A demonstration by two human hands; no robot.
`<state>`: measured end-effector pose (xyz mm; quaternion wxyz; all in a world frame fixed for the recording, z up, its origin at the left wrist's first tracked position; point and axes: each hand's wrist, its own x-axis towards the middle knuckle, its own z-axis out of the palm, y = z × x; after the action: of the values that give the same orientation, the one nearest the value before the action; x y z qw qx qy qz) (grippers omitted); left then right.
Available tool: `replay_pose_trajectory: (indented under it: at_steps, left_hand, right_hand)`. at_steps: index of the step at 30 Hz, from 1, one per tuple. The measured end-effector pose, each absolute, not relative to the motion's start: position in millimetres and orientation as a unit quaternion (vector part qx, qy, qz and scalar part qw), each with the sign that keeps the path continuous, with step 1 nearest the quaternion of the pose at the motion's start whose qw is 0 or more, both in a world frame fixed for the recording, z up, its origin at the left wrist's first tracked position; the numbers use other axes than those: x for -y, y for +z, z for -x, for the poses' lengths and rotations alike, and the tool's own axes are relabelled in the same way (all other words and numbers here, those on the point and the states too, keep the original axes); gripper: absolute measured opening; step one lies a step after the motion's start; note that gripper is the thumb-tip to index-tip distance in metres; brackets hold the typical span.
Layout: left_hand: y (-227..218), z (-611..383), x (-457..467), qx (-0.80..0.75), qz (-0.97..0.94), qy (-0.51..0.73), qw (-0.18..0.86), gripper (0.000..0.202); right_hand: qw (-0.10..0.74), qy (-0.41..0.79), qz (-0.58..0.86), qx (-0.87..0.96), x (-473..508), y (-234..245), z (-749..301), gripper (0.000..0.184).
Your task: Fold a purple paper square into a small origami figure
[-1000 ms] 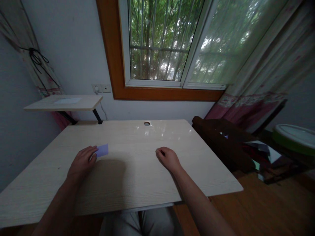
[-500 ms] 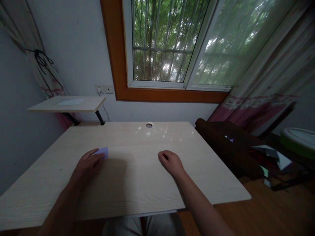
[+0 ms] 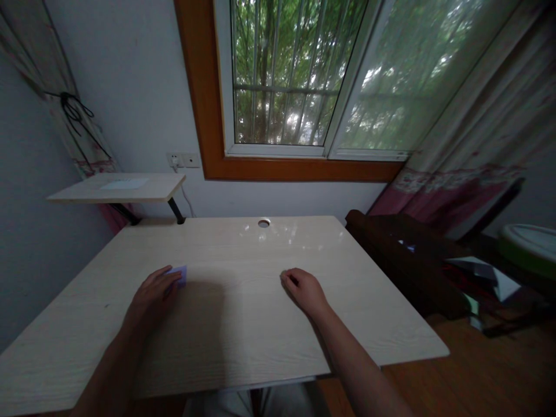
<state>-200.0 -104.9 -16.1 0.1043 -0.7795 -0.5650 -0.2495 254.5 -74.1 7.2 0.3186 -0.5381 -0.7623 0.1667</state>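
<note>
Left side of frame: a small shelf point(image 3: 78, 190) on dark legs stands at the back left corner of the bench point(image 3: 256, 330), with a pale sheet point(image 3: 125, 183) lying on top.

Left of centre: the left hand point(image 3: 153, 293) is palm down, fingers stretched over a small purple paper point(image 3: 183, 275). The paper lies on the bench; its right end shows past the fingertips, and the rest is covered. Cannot tell whether the hand pinches it or only rests on it (thumb is lost in shadow).

Handling, by judgement: paper or thin card, so very light and flexible, easily creased. Lying flat on a smooth-looking top, it would probably slide before it lifted. Best hold: the exposed right edge or a corner, between thumb and forefinger, with light pressure.

Upper centre: a round hole point(image 3: 263, 223) near the bench's back edge, below the window point(image 3: 286, 87).

Right of centre: the right hand point(image 3: 306, 289) is curled into a loose fist on the bench, well apart from the paper; nothing is visible in it.

Right side: a dark brown seat point(image 3: 369, 246) beside the bench.
</note>
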Motion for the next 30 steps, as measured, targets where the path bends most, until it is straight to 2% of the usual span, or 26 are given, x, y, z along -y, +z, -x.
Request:
replay_pose_trajectory:
  at_steps: [23, 30]
  left_hand:
    - [-15.9, 198.5, 107.3, 0.600, 0.760, -0.243, 0.050, 0.033]
    - [-16.8, 197.9, 106.7, 0.602, 0.757, -0.244, 0.066, 0.033]
  right_hand:
    - [0.287, 0.120, 0.548, 0.777, 78.6, 12.2, -249.7, 0.027]
    - [0.287, 0.110, 0.550, 0.776, 81.2, 11.2, -248.6, 0.023]
